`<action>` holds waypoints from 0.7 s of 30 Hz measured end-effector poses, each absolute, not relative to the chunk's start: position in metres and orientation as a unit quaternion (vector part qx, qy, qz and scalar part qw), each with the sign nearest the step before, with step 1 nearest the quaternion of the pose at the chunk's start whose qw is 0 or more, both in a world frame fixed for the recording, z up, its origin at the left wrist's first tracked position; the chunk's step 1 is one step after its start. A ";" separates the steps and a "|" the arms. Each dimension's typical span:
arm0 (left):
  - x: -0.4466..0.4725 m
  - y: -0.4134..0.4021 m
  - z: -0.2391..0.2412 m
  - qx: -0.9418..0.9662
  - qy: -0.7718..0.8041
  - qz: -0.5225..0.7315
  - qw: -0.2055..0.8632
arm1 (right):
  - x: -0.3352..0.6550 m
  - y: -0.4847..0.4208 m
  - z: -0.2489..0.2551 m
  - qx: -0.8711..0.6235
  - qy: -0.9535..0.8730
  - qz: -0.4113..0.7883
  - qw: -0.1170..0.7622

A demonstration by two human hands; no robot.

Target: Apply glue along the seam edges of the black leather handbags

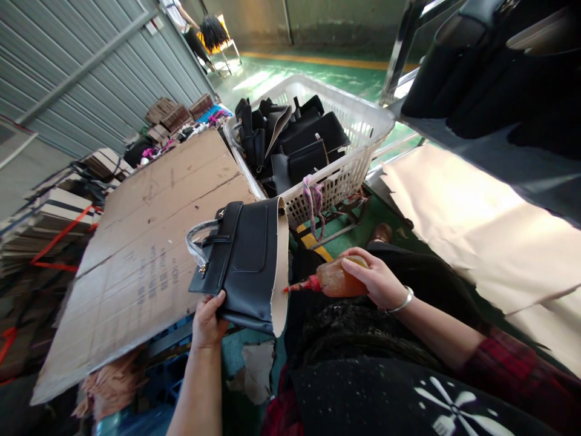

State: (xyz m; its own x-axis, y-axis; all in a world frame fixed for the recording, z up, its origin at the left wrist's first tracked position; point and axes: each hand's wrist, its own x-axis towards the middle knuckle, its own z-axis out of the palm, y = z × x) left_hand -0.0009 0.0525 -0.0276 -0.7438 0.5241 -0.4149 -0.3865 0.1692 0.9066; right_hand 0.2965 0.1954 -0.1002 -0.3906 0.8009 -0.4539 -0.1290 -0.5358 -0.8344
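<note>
A black handbag (252, 254) lies on its side, partly over the cardboard's near edge, its open mouth with a pale tan lining edge facing me. My left hand (209, 318) grips the bag near its flap, thumb on top and the other fingers hidden beneath. Its handle (200, 239), wrapped in clear film, points left. In my right hand (370, 275) is a squeeze bottle (340, 278) of amber liquid, probably glue, with a red nozzle. The bottle lies level, and its tip is at or very close to the bag's pale rim; contact is unclear.
A cardboard sheet (158, 242) covers the work surface. Beyond it stands a white plastic basket (358, 163) of black bags. Stacked panels (59, 212) line the left. At right are pale sheets (490, 224) and a rack of black bags (508, 91). Another person (181, 18) is far back.
</note>
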 end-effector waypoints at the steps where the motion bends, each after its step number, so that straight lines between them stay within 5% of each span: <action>1: -0.001 0.053 -0.027 0.051 0.677 0.643 0.355 | 0.298 0.193 -0.100 -0.455 -0.378 0.747 0.304; 13: 0.004 0.054 -0.023 0.058 0.681 0.641 0.350 | 0.304 0.168 -0.096 -0.432 -0.411 0.762 0.251; 21: 0.005 0.054 -0.025 0.065 0.680 0.637 0.359 | 0.307 0.178 -0.098 -0.467 -0.427 0.713 0.301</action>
State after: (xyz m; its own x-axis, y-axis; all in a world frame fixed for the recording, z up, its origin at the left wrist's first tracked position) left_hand 0.0048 0.0542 -0.0249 -0.7345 0.5446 -0.4049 -0.3684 0.1811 0.9118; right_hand 0.3074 0.1782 -0.0977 -0.3813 0.8289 -0.4094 -0.0309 -0.4541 -0.8904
